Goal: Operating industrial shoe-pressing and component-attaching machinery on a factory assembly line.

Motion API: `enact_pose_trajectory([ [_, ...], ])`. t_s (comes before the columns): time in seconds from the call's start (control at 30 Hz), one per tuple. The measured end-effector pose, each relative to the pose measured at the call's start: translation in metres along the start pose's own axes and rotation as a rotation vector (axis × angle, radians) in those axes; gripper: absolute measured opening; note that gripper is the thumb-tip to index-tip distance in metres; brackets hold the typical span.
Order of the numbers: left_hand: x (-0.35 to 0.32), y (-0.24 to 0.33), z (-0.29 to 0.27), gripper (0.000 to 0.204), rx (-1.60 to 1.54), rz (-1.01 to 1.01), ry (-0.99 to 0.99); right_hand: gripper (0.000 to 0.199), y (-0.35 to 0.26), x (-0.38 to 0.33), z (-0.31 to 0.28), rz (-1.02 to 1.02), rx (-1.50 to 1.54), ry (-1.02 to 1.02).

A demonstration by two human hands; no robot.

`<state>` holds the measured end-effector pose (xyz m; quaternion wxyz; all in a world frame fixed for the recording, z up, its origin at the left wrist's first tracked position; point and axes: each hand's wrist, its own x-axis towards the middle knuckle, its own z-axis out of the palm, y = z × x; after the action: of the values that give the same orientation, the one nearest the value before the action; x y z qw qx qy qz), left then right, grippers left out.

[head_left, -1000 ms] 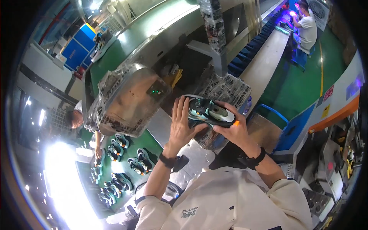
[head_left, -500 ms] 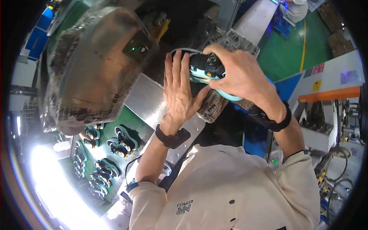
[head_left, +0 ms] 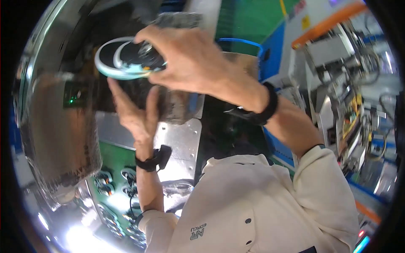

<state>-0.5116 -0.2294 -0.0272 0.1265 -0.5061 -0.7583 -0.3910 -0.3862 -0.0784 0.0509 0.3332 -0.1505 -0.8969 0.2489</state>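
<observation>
A black sneaker with a pale turquoise sole and white trim is held above the work area. My right hand grips it from the right, thumb below and fingers over the top; the palm hides that end of the shoe. Below the sneaker is my left hand, open, with its fingers and thumb apart. One fingertip comes close to the sole's edge, and I cannot tell whether it touches. Both wrists wear dark bands.
A plastic-wrapped machine with small green lights stands at the left. Beside it lies a shiny metal plate. Several sneakers sit on the green floor. A blue panel and an orange-edged machine are at the right.
My left hand has come off the sneaker's side and dropped below it. The view has turned, and the sneaker, still in my right hand, now appears farther left.
</observation>
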Motion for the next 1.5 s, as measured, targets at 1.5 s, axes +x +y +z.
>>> enact_pose_trajectory([
  [1.5, -0.132, 0.716, 0.368, 0.024, -1.13, -0.421, -2.108, 0.063, 0.059, -0.653, -0.589, 1.537, -0.326, 1.319],
])
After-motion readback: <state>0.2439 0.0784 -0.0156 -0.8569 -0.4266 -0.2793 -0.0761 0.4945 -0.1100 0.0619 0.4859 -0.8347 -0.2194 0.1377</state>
